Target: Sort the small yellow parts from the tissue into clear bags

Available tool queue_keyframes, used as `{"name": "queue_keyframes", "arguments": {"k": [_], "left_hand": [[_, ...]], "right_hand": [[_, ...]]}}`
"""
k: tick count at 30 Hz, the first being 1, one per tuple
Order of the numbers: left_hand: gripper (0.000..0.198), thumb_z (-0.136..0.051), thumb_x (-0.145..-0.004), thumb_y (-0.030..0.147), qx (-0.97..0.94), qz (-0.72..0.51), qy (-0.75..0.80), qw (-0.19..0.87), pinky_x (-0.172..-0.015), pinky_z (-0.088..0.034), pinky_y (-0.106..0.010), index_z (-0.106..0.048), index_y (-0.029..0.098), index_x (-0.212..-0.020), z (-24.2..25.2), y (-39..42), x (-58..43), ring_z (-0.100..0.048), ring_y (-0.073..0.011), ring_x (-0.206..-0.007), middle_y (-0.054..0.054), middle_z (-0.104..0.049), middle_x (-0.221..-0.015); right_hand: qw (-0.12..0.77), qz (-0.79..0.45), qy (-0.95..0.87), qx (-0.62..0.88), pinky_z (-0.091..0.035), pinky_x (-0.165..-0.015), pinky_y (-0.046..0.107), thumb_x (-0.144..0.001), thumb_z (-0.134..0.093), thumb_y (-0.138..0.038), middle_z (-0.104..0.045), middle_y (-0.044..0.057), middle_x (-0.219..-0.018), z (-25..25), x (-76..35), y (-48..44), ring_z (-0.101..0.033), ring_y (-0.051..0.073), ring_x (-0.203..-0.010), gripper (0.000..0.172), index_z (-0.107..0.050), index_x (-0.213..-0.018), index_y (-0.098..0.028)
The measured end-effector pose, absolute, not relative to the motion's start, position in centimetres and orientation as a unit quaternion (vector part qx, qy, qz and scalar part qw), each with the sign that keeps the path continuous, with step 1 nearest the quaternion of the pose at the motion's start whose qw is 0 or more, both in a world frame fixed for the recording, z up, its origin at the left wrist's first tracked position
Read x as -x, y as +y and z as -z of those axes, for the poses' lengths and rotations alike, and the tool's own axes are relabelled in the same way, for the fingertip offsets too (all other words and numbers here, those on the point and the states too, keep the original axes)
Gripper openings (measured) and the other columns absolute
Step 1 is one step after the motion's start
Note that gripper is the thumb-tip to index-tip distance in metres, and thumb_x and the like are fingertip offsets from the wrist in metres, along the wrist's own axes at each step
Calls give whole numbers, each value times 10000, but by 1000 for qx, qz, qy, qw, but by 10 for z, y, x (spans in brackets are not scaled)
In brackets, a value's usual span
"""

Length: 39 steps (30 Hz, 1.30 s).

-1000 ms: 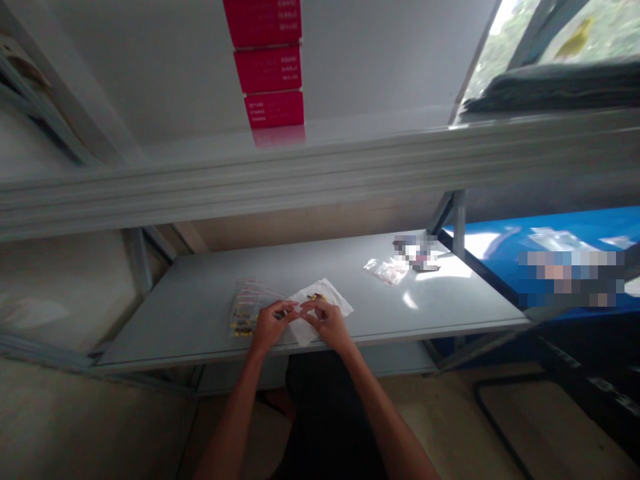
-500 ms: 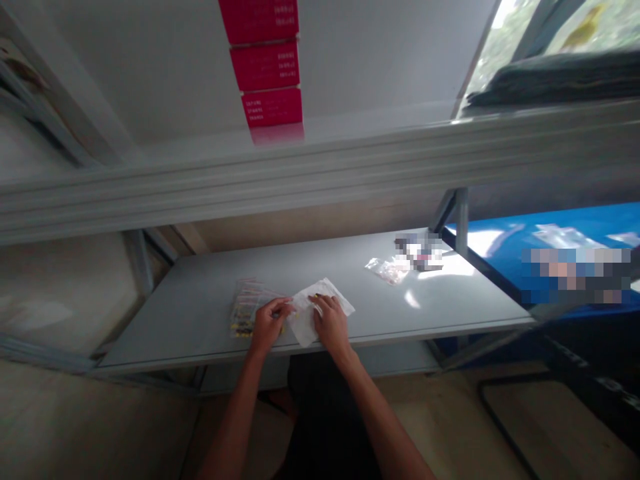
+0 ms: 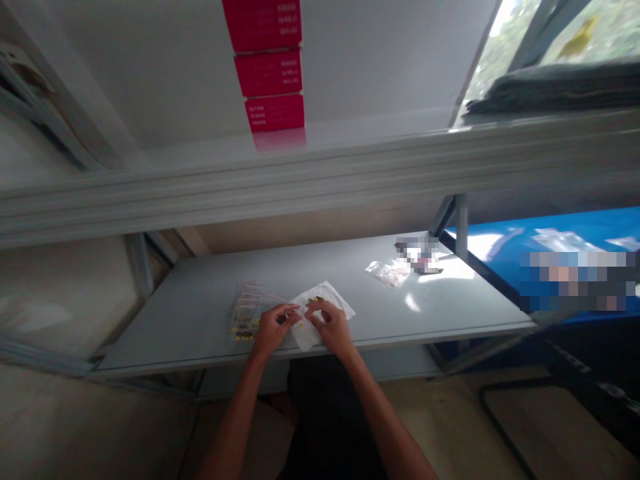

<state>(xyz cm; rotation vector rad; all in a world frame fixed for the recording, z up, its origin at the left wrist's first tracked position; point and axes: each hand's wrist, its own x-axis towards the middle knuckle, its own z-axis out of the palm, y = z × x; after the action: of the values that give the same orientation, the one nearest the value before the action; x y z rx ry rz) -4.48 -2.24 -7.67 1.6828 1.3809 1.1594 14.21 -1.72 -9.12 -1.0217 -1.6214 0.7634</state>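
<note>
My left hand [image 3: 273, 328] is curled above the near left edge of a white paper sheet [image 3: 313, 335], close to a stack of small clear zip bags [image 3: 245, 317] holding yellow-and-dark parts. A small dark speck shows at its fingertips, too small to tell if it is held. My right hand [image 3: 331, 327] rests over the sheet with its fingers bent toward my left hand. Small yellow-and-dark parts [image 3: 316, 300] lie on the sheet beyond the fingers. The sheet's middle is hidden by both hands.
All this lies on a grey metal shelf [image 3: 200, 333]. Farther right are a small clear bag [image 3: 390, 275] and a blurred pile of packets [image 3: 417, 255]. A blue surface [image 3: 500, 263] lies beyond the shelf's right end. An upper shelf beam [image 3: 300, 187] runs overhead, with stacked red boxes [image 3: 265, 67] above.
Since half a second ago, my fingers have curled up off the sheet and the fingertips of both hands have drawn closer. The sheet and bags stay nearly where they were.
</note>
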Motion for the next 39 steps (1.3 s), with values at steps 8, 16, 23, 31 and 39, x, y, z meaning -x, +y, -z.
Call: {"name": "queue_keyframes", "arguments": {"k": [8, 16, 23, 31, 39], "left_hand": [[306, -739, -792, 438, -604, -481, 526, 355, -820, -549, -318, -770, 188, -966, 78, -21, 46, -725, -233, -888, -82, -783, -962], [377, -776, -759, 431, -569, -514, 534, 356, -700, -522, -260, -745, 184, -1043, 74, -23, 48, -686, -185, -769, -45, -752, -845], [264, -748, -787, 431, -574, -516, 530, 353, -716, -508, -264, -738, 168, -812, 77, -23, 50, -649, -179, -758, -42, -725, -799], [232, -701, -843, 405, -604, -504, 502, 358, -751, -485, -248, -723, 183, -904, 73, -25, 51, -638, -182, -846, -43, -709, -899], [267, -697, -841, 432, -623, -490, 500, 348, -758, -461, -249, -703, 165, -835, 78, -22, 53, -617, -180, -824, -30, -684, -836]], "right_hand": [[467, -344, -720, 381, -465, -638, 264, -987, -516, -348, -731, 49, -1167, 72, -145, -31, -616, 151, -718, 276, -717, -1148, -248], [457, -290, -714, 444, -475, -676, 288, -891, -636, -299, -731, 39, -856, 77, -134, -22, -565, 153, -632, 254, -718, -1109, -199], [514, -370, -656, 412, -428, -604, 251, -894, -627, -381, -702, 45, -821, 82, -126, -8, -578, 152, -666, 230, -715, -941, -175], [488, -368, -691, 386, -389, -598, 253, -938, -581, -386, -676, 23, -720, 80, -125, -17, -554, 140, -619, 268, -706, -835, -172], [498, -340, -685, 408, -398, -651, 265, -949, -571, -417, -687, 37, -747, 80, -123, -17, -572, 155, -675, 299, -696, -830, -173]]}}
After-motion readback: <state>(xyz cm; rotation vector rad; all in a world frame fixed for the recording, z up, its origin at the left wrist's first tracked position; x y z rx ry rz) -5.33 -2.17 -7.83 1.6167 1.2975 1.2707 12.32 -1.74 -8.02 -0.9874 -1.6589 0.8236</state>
